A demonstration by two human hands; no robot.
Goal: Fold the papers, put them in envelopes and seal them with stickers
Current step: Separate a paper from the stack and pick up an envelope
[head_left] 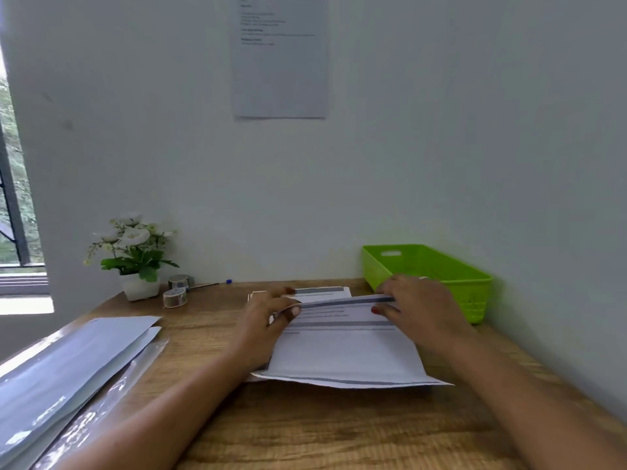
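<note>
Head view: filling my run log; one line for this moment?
step: folding | left hand: pinches printed white paper sheet, far edge | right hand: pinches same edge

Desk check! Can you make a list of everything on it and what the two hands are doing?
Surface: wooden desk, grain visible.
Job's things: printed sheet in the middle, far edge lifted; envelopes stacked at left; sticker rolls beside the plant.
Clutter: potted plant, pen, green basket at right.
Grips: left hand and right hand each pinch the sheet's lifted edge.
Cables: nothing seen.
Surroundings: pale wall with a notice; window at left.
</note>
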